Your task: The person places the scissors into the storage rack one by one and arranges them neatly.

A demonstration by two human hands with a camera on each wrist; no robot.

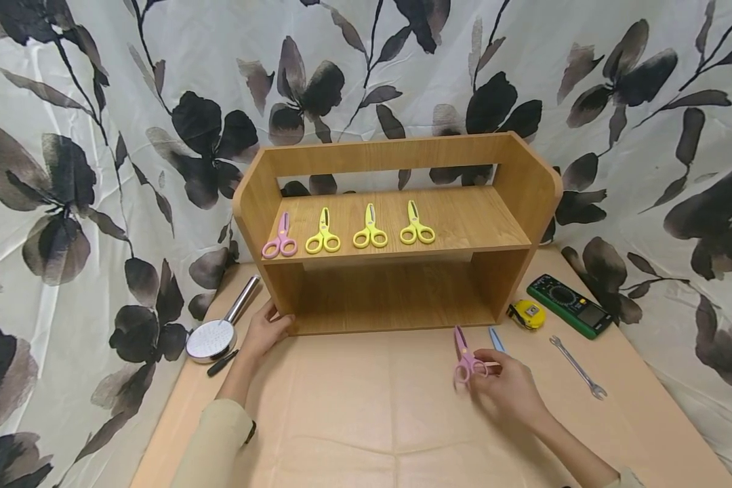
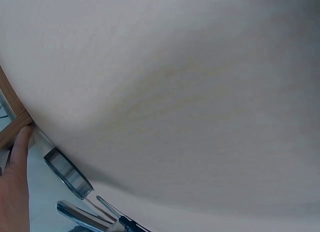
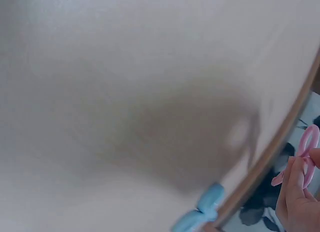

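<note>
Low in the frame's right half, her right hand (image 1: 505, 388) pinches pink scissors (image 1: 465, 359) by the handles above the bench (image 1: 366, 420), blue scissors (image 1: 496, 339) just beside. Left of centre, the left hand (image 1: 267, 330) rests with fingers relaxed against the wooden shelf (image 1: 396, 230), near a shower head (image 1: 215, 334).

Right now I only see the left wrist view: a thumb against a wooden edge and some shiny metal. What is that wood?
Observer: It's a wooden shelf; the left hand rests against its lower left corner.
Operator: Anything on the shelf?
Observer: Four small scissors in a row, one pink pair and three yellow.
Operator: And the other hand?
Observer: The right hand pinches another pink pair of scissors on the table, with a blue pair lying beside it.
</note>
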